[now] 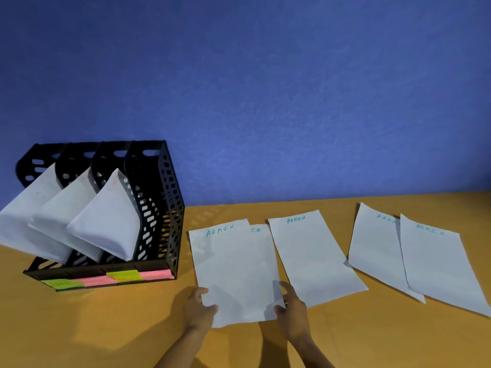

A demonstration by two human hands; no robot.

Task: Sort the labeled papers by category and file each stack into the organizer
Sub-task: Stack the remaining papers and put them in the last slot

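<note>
Five ADMIN sheets (313, 251) on counter (106, 328) | left hand (199, 306), right hand (291, 306) pinch front pair (233, 272) | organizer (170, 208) far left, fourth slot empty | risk: uneven grip skews pair, loose sheets slide.

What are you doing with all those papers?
A person is sorting papers into a black organizer. Three of its slots already hold white stacks, and the slot on the right looks empty. Five sheets marked ADMIN lie on the orange table. The left hand and right hand are at the bottom corners of the two overlapping ADMIN sheets closest to the organizer, seemingly gathering them. The other three are untouched.
</note>
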